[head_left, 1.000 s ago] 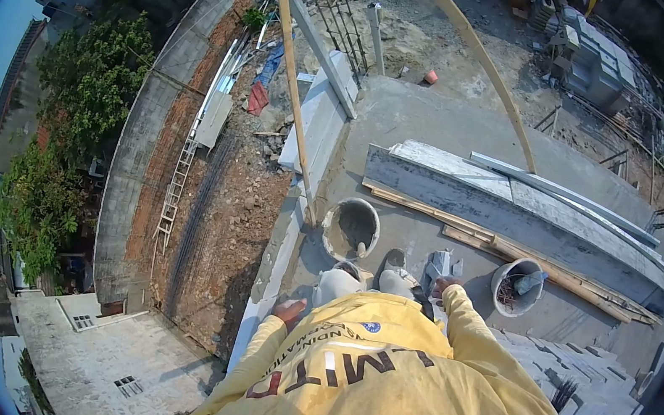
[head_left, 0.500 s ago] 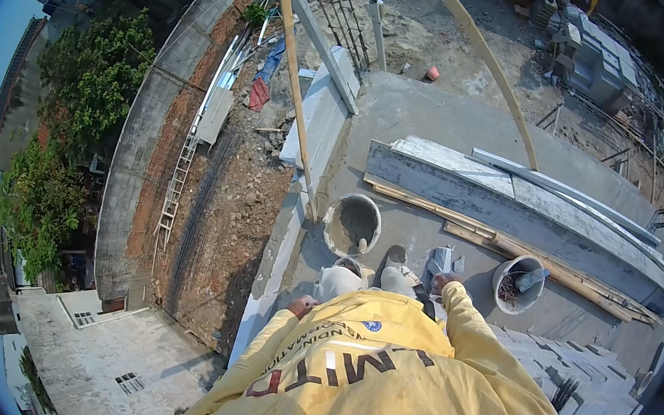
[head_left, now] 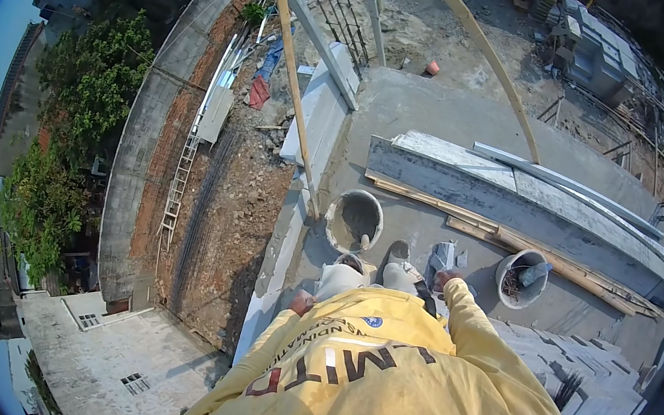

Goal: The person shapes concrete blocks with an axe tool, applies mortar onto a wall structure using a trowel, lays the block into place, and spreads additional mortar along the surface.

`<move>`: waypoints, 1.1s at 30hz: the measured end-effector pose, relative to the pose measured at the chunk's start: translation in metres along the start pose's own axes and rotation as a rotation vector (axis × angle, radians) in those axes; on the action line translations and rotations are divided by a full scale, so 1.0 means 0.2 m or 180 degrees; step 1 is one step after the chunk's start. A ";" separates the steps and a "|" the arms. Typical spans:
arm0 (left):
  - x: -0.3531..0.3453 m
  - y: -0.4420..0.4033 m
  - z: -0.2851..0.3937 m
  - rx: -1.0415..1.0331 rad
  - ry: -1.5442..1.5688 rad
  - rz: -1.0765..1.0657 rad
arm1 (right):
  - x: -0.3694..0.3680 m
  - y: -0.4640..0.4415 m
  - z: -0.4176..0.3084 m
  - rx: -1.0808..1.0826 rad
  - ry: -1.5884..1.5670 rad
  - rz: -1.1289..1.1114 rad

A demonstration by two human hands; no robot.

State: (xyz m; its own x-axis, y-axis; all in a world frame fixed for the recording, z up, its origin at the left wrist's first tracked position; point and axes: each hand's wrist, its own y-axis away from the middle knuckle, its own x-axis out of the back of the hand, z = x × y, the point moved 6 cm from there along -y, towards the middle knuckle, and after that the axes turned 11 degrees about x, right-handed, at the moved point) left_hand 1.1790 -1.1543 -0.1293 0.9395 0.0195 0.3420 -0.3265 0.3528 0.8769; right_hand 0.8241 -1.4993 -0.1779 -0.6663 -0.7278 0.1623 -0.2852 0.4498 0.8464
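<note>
My left hand point(head_left: 302, 303) is low by the pale block wall point(head_left: 260, 303), beside my left leg; its fingers are too small and turned away to read. My right hand point(head_left: 448, 279) is curled closed at the near end of a grey, mortar-smeared piece point(head_left: 444, 258) on the floor; what lies in the fingers is hidden. Ahead of my feet stands a round bucket point(head_left: 379, 217) of grey mortar, with a small light-coloured handle point(head_left: 364, 243) at its near side. To the right of my right hand is a second bucket point(head_left: 503, 276) holding a bluish bottle-like thing point(head_left: 536, 274) and dark scraps.
Long grey panels point(head_left: 455, 176) and wooden poles point(head_left: 565, 272) lie across the floor ahead. A slanted pole point(head_left: 293, 92) rises at the wall. Beyond the wall's left side is a drop to rubble point(head_left: 237, 220). Stacked light blocks point(head_left: 581, 370) sit at right.
My head view has shifted slightly. Both hands stay in nearly the same places, and the buckets have not moved on the floor.
</note>
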 end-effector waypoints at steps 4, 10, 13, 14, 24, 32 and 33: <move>-0.01 -0.09 -0.13 0.0142 -0.0269 0.0475 | -0.02 0.00 -0.02 -0.0156 -0.0326 0.0034; -0.08 -0.01 -0.31 -0.0413 0.0443 0.1317 | -0.04 -0.03 -0.02 0.0004 -0.0537 0.0099; -0.01 0.05 -0.22 -0.0008 0.0284 0.0170 | -0.01 0.00 -0.09 -0.0143 -0.0091 0.0069; 0.00 0.10 -0.17 0.0252 0.0130 -0.0478 | -0.01 0.00 -0.10 -0.0163 -0.0055 0.0080; -0.01 0.23 0.05 0.0093 -0.0076 -0.0348 | -0.08 -0.22 0.05 0.0183 -0.0272 0.0217; 0.05 0.36 0.13 0.0474 -0.0150 0.0127 | -0.13 -0.18 0.00 0.0142 -0.0258 0.0160; 0.03 0.30 0.06 0.0462 -0.0162 0.0187 | -0.14 -0.16 -0.02 0.0143 -0.0260 0.0149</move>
State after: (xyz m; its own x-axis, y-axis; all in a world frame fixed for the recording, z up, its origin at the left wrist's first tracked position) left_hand 1.1642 -1.1434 -0.0710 0.9131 -0.0128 0.4076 -0.3958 0.2135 0.8932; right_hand 0.8548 -1.4968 -0.2073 -0.7330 -0.6617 0.1577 -0.2819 0.5065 0.8149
